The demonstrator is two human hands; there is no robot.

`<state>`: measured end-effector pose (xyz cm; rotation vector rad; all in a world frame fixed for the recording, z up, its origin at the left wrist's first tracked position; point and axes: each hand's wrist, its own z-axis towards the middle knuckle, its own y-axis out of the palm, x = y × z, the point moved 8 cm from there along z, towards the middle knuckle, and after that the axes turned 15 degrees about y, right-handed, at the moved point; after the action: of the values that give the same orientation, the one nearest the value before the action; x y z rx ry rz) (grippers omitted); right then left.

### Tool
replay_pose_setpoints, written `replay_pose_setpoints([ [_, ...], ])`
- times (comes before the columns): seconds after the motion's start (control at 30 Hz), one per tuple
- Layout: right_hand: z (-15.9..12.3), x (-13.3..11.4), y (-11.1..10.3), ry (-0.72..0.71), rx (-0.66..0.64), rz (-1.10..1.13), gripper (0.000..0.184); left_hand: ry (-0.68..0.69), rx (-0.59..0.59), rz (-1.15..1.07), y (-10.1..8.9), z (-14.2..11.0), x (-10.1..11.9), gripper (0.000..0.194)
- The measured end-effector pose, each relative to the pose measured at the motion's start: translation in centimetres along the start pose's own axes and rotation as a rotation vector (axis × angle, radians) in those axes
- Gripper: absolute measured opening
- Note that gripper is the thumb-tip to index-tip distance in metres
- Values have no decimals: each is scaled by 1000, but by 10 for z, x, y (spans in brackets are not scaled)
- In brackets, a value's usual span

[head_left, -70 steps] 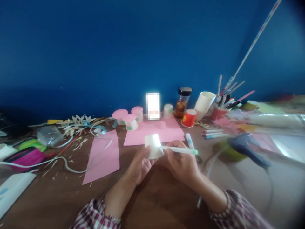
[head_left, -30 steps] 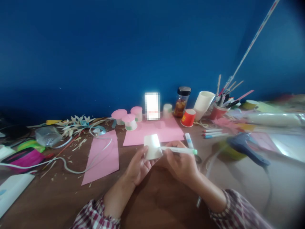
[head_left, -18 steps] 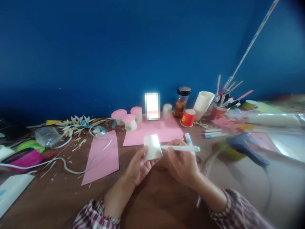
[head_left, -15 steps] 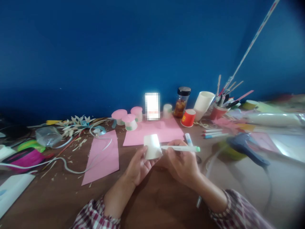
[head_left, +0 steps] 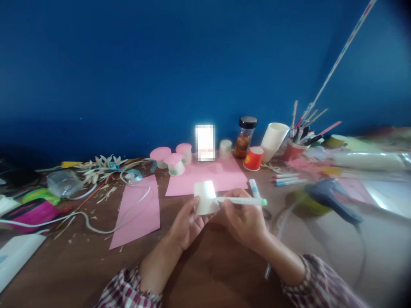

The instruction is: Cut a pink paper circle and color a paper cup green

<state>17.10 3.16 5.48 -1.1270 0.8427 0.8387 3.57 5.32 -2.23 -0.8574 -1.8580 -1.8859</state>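
Observation:
My left hand [head_left: 188, 224] holds a small white paper cup [head_left: 206, 197] upside down above the brown table [head_left: 80, 269]. My right hand [head_left: 245, 220] grips a white marker with a green end [head_left: 244, 200], lying level with its tip against the cup's side. Both hands meet at the middle of the view. A marker cap or second pen [head_left: 255, 187] lies just behind my right hand.
Two pink paper sheets [head_left: 138, 211] [head_left: 207, 177] lie ahead. Behind stand pink-topped cups [head_left: 175, 164], a jar [head_left: 245, 137], a red cup [head_left: 254, 158], a white cup [head_left: 274, 137] and a pen holder [head_left: 297, 147]. A blue glue gun [head_left: 334, 199] rests right; ribbons and scraps left.
The marker has shifted back and forth slightly against the cup; otherwise the hands and the cup stay where they were.

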Motion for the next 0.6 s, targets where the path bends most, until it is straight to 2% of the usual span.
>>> replay_pose_setpoints([
  [0.6, 1, -2, 0, -9, 6, -16, 8, 11, 3, 13, -2, 1, 1, 30],
])
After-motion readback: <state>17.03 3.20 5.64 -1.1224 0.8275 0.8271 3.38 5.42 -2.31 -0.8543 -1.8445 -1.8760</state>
